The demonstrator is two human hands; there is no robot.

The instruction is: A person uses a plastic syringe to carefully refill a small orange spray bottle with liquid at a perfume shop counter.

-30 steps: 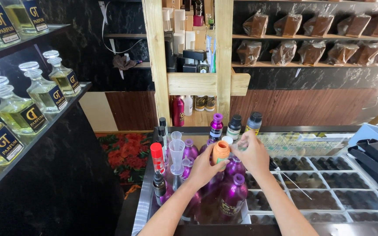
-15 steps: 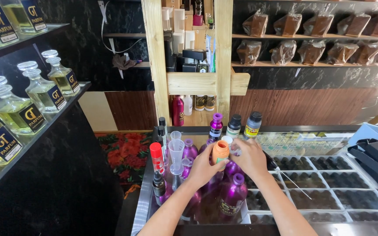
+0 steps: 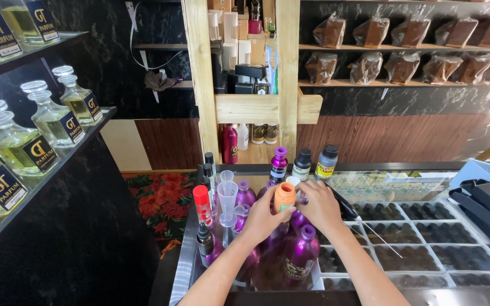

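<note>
— The purple bottles [image 3: 301, 258] near the counter's front edge: glass or plastic?

— Can't tell; they're glossy, almost metallic. The orange cap [image 3: 284, 196] between the left hand [image 3: 265, 218] and right hand [image 3: 321, 207] looks like matt plastic.

— And the counter [image 3: 184, 263] itself?

— Its left edge is shiny metal. The post [image 3: 199, 79] behind is bare, pale wood; the flasks [image 3: 52, 122] are clear, smooth glass.

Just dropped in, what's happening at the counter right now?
A person stands over a glass counter crowded with purple bottles. The left hand grips a small orange-capped bottle held above them, while the right hand closes around its top from the other side. A clear measuring cylinder and a red-capped bottle stand just left of the hands.
</note>
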